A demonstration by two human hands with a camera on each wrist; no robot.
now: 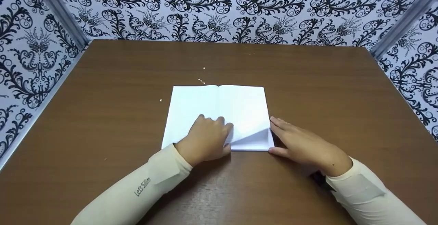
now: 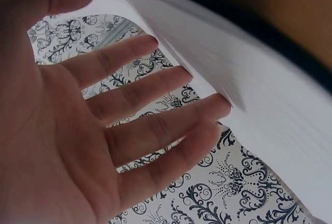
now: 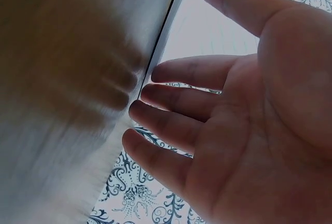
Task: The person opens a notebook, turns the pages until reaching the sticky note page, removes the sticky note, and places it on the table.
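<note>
Lying flat at frame centre on the brown worktop (image 1: 102,115): white paper sheet (image 1: 219,108), vertical crease down its middle, lower right corner folded up into a small triangular flap (image 1: 255,137).

Pressing down on the sheet's lower middle: left hand (image 1: 205,139), knuckles up, fingers bent slightly over the paper just left of the flap. Showing in left wrist view: left hand (image 2: 78,130) with fingers straight and spread, fingertips (image 2: 218,107) touching the paper's edge (image 2: 249,94); grip not pinching anything, just flat contact.

Resting at the sheet's lower right edge: right hand (image 1: 303,146), fingers straight and close together, tips touching the paper's right border beside the flap, thumb along the bottom right corner. Showing in right wrist view: right hand (image 3: 249,120), palm open, fingers (image 3: 171,125) extended and slightly apart, tips against the sheet's edge; grip loose, holding nothing.

Covering both forearms: cream sleeves (image 1: 137,190), small lettering on the left one.

Scattering above and left of the sheet: a few tiny pale crumbs (image 1: 202,80) on the worktop, well apart from the hands.

Enclosing the worktop on upper, left and right frame sides: walls (image 1: 219,9) in black-and-white floral pattern.
</note>
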